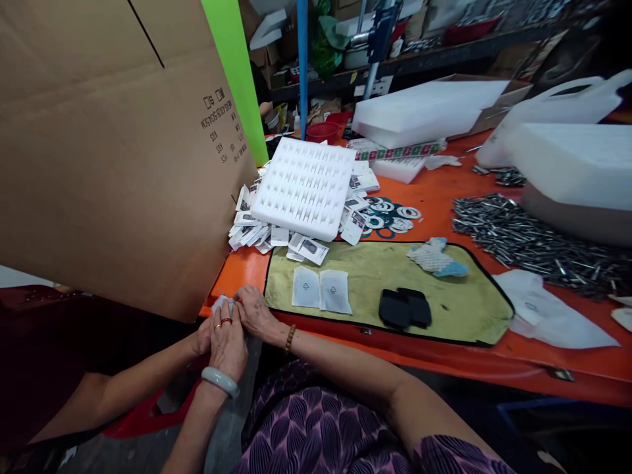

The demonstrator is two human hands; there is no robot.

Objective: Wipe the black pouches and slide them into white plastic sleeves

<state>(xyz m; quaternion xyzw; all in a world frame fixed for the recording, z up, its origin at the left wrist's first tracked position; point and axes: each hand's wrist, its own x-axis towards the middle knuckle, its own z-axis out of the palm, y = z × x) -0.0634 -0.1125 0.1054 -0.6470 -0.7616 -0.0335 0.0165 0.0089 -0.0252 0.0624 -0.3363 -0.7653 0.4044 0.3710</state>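
Note:
My left hand [229,343], with a pale bangle and rings, is closed around a small crumpled whitish bag [223,303] at the table's front left edge. The fingers of my right hand [257,317], which wears a bead bracelet, are bent in against the same bag from the right. What is inside the bag is hidden. A co-worker's hand [201,338] comes in from the left, against my left hand. Two flat frosted pouches [306,288] lie side by side on the yellow-green mat [365,270], near two dark rounded square pieces [395,309].
A white foam tray [306,187] with slots rests on a pile of printed cards [251,232]. Rings [395,214], a crumpled blue-white cloth [434,255] and a heap of metal pins [523,237] lie rightward. A large cardboard box [123,145] stands at left.

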